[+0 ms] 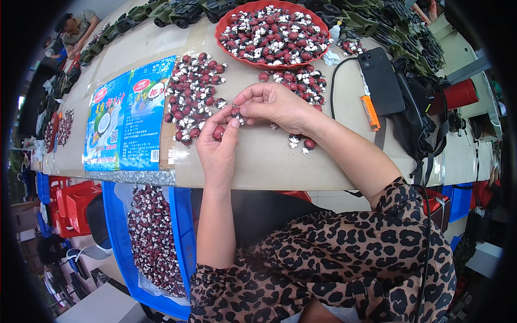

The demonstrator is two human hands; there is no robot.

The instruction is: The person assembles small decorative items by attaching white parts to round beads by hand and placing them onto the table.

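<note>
Over the front part of the table, my left hand (217,149) and my right hand (281,109) meet. Between their fingertips they pinch a small dark-red and white toy piece (235,112), partly covered by the fingers. A second round red piece (218,133) rests against the fingers of my left hand. Loose red, white and black pieces (188,99) lie in a heap just left of my hands. Another heap (304,83) spreads behind my right hand, with a few pieces (308,144) near that wrist.
A red scalloped bowl (219,40) full of such pieces stands at the back. Blue printed cardboard (126,121) lies left. A black phone (381,81), orange lighter (370,113) and black bag (423,107) lie right. Green toy vehicles (177,12) line the far edge. A blue crate (116,237) sits below.
</note>
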